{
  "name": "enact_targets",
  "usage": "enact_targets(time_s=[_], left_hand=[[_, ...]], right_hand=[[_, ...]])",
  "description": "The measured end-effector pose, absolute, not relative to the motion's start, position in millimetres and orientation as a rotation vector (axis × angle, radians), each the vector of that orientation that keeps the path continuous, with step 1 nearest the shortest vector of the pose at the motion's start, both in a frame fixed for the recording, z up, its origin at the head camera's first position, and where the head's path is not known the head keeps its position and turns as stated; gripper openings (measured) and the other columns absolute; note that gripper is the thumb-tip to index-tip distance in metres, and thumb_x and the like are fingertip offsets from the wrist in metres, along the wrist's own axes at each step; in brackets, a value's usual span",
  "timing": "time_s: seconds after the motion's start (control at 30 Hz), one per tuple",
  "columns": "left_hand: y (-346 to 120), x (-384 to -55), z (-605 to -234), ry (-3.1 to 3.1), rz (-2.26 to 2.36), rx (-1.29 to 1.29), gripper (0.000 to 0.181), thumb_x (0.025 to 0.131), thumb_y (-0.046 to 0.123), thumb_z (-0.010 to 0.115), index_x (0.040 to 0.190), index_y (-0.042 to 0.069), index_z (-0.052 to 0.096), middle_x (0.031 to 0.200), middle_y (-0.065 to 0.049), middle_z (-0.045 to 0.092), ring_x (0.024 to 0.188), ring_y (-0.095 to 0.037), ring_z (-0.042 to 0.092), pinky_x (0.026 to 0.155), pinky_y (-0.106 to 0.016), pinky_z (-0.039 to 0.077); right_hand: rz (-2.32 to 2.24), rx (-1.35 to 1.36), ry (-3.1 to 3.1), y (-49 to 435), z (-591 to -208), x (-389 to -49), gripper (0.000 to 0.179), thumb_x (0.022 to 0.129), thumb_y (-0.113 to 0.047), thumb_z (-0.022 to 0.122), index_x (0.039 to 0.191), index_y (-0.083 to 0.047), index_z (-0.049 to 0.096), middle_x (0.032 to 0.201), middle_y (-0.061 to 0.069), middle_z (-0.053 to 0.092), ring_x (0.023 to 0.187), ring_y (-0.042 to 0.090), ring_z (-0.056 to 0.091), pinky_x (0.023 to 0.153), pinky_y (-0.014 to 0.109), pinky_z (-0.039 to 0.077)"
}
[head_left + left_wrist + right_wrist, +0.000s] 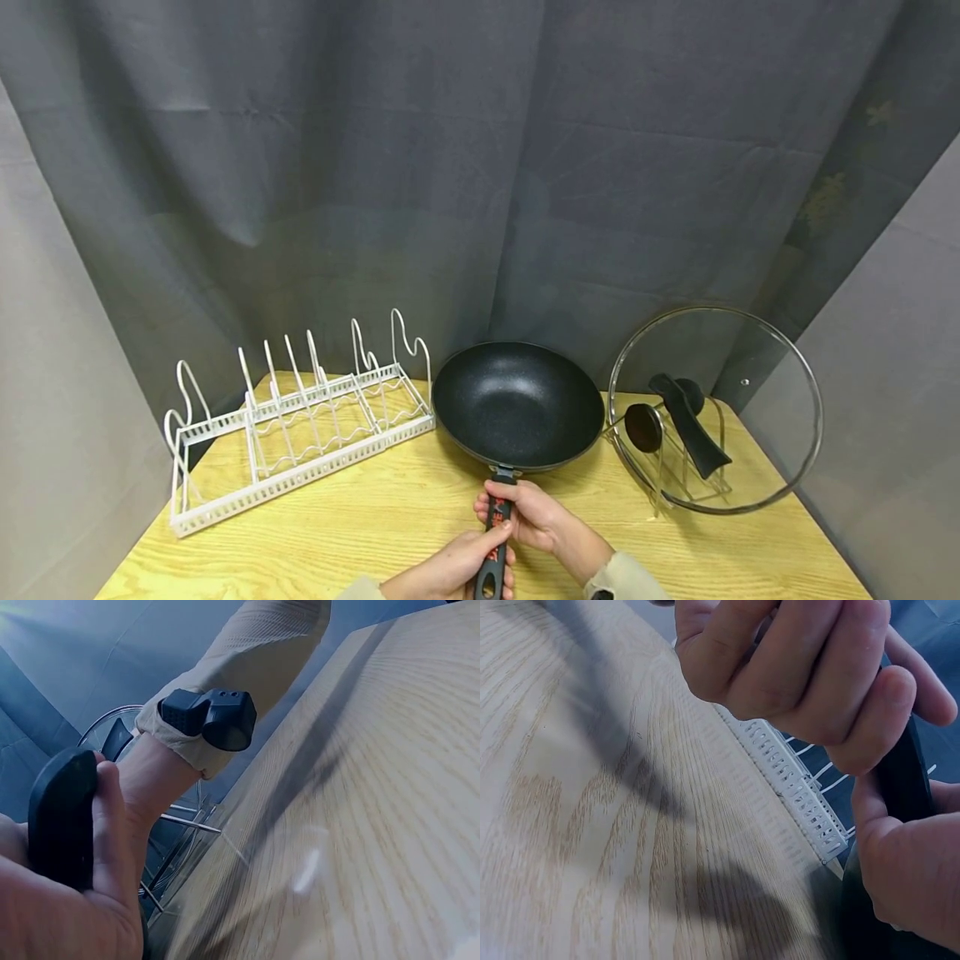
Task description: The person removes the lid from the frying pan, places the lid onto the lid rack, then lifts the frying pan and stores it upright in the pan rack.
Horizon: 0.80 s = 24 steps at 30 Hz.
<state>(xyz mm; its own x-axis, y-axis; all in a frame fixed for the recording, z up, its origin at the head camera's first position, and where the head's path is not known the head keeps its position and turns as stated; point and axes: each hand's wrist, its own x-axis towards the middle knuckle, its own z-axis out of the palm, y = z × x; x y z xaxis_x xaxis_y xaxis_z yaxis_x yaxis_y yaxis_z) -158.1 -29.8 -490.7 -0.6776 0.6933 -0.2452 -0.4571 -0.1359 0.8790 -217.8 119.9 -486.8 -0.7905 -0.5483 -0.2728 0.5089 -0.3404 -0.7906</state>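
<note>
Though unclear underneath, black pan (519,406) just beyond both hands (459,565) (531,513)

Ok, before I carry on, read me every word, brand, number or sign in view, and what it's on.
Pan handle: red lettering, partly covered and too small to quote reliably.
White rack: none that I can make out.
Glass lid: none that I can make out.

Stretches as a yellow wood-grained table (405,492), bearing a white rectangular metal rack (300,477) at left, a silvery wire stand (659,477) at right.
</note>
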Motion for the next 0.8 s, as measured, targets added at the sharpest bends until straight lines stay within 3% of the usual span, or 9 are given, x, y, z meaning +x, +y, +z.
enact_targets(time_s=[0.37, 0.8], left_hand=[[-18.5, -153.4, -491.3, 1.456, 1.909, 0.267, 0.039, 0.099, 0.045, 0.042, 0.081, 0.013, 0.055, 0.063, 0.002, 0.059, 0.057, -0.008, 0.06, 0.056, -0.02, 0.05], [-6.1, -149.0, -486.1, 1.509, 1.897, 0.219, 0.044, 0.099, 0.049, 0.037, 0.081, 0.015, 0.057, 0.063, 0.006, 0.059, 0.059, -0.005, 0.06, 0.057, -0.018, 0.048]], right_hand=[[-2.189, -0.001, 1.153, 124.6, -483.8, -214.3, 0.015, 0.099, -0.004, 0.042, 0.093, 0.003, 0.054, 0.088, 0.01, 0.063, 0.087, 0.015, 0.064, 0.089, 0.028, 0.048], [-2.215, -0.008, 1.022, 132.9, -479.6, -213.4, 0.016, 0.101, -0.002, 0.035, 0.104, 0.009, 0.047, 0.097, 0.015, 0.061, 0.095, 0.019, 0.064, 0.095, 0.032, 0.044]])
